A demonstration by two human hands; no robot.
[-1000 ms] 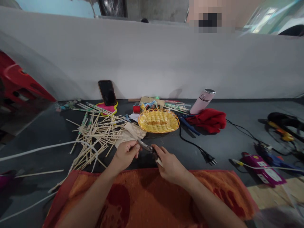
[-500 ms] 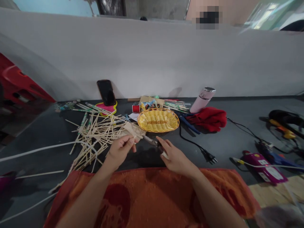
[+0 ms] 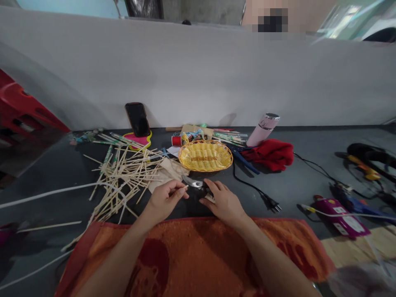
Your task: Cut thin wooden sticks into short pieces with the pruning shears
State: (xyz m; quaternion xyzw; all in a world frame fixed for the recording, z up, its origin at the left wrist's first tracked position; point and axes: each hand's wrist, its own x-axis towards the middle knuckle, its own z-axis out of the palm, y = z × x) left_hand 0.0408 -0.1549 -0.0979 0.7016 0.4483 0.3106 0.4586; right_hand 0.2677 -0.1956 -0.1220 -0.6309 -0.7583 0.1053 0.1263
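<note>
Above the dark grey worktop, beyond the edge of an orange cloth towel with dark red patterns, the left hand has its fingers pinched together on a thin, pale stick, mostly hidden, its tip poking out. The right hand has its fingers clamped around the handles of metal hand shears with a curved blade, which point towards that tip, just beside it. The step in hand looks like trimming; a cut from here would call for steadying the tip between the blades before squeezing. A loose heap of pale, thin sticks lies left of an oval yellow woven basket.
</note>
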